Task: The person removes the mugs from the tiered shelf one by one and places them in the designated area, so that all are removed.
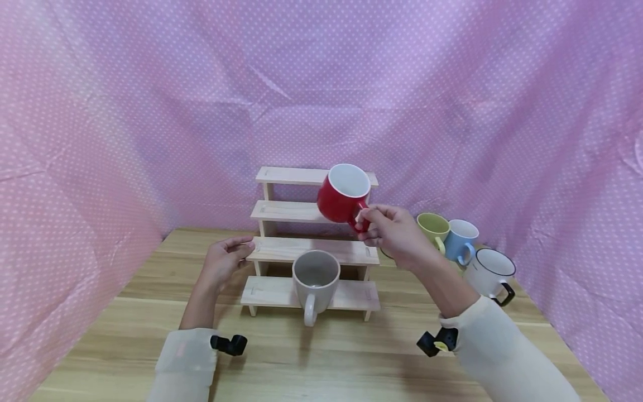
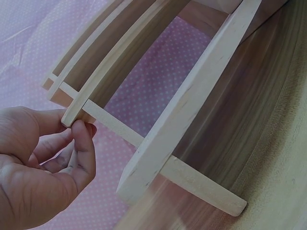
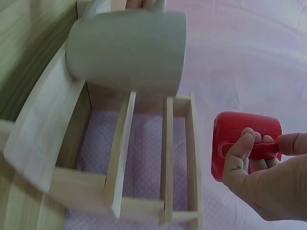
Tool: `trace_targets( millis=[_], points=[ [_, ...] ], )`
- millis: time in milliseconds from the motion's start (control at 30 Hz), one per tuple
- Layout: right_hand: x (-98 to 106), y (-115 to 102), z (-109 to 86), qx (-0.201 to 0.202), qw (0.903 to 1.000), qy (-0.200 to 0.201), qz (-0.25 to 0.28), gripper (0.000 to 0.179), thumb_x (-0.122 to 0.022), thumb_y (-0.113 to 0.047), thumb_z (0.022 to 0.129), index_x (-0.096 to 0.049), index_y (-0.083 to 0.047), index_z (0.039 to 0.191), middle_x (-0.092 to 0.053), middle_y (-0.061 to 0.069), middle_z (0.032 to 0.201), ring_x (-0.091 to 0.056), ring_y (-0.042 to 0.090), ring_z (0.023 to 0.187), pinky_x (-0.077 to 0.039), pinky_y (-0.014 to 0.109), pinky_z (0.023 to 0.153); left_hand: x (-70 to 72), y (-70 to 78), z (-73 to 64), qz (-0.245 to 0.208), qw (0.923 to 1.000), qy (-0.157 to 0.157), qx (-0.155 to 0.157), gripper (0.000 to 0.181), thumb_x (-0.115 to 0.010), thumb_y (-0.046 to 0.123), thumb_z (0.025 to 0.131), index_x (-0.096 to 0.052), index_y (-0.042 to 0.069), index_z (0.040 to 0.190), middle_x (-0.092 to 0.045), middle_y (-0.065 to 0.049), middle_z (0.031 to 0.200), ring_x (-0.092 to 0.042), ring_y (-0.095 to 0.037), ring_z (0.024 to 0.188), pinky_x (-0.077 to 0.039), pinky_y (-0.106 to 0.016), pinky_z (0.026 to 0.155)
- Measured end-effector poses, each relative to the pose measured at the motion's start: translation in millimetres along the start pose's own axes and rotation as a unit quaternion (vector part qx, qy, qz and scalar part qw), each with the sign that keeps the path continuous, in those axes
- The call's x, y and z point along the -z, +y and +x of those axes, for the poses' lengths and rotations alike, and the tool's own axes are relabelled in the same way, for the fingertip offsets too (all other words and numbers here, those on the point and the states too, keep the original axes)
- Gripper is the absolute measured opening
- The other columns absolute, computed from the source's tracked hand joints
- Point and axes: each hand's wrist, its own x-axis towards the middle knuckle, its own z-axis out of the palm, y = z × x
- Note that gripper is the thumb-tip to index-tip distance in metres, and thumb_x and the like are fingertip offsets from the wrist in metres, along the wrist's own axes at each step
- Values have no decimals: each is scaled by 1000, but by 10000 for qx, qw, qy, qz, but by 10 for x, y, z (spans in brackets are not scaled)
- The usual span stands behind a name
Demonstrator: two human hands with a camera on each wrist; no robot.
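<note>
My right hand (image 1: 398, 234) grips a red mug (image 1: 334, 202) by its handle and holds it up in front of the upper steps of a pale wooden tiered shelf (image 1: 281, 248). The mug's white inside faces up and toward me, slightly tilted. In the right wrist view the fingers wrap round the red handle (image 3: 263, 150). On the lowest step stands a light grey mug (image 1: 315, 287), its handle pointing at me. My left hand (image 1: 223, 265) pinches the left end of the second step from the bottom (image 2: 73, 114) between thumb and fingers.
Right of the shelf, partly behind my right forearm, stand a yellow-green mug (image 1: 433, 224), a light blue mug (image 1: 459, 240) and a white mug (image 1: 488, 273) with black rim and handle. Pink dotted cloth (image 1: 321, 84) hangs behind and beside the wooden table (image 1: 321, 371).
</note>
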Motion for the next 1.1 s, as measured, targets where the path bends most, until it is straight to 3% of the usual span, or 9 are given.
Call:
trace_targets(
  millis=[200, 567, 767, 1100],
  points=[
    [252, 33, -118, 122, 9991, 347, -194, 28, -51, -20, 108, -60, 7, 107, -61, 16, 104, -66, 23, 86, -60, 29, 81, -13, 12, -42, 17, 10000, 28, -45, 46, -67, 16, 101, -56, -4, 141, -64, -2, 109, -62, -6, 91, -58, -22, 77],
    [727, 173, -330, 197, 9960, 819, 293, 19, -56, -18, 106, -69, -6, 101, -65, 4, 95, -69, 17, 80, -61, 27, 78, -26, 3, -73, -5, 10000, 17, -92, 46, -67, 16, 101, -56, -5, 141, -64, -3, 109, -62, -6, 90, -58, -22, 77],
    [955, 305, -440, 387, 9922, 1052, 546, 22, -54, -13, 106, -73, -10, 95, -66, 3, 89, -69, 15, 76, -61, 26, 73, -30, 10, -75, -34, 10000, -5, -87, 47, -67, 16, 101, -56, -4, 141, -65, -2, 110, -62, -6, 90, -59, -26, 80],
    [1299, 549, -587, 131, 9850, 1423, 966, 29, -54, -9, 106, -74, -9, 85, -67, 2, 84, -70, 16, 71, -61, 26, 69, -30, -2, -83, -18, 10000, 80, 26, 45, -68, 17, 101, -57, -3, 141, -64, -3, 111, -62, -7, 89, -58, -25, 78]
  ],
)
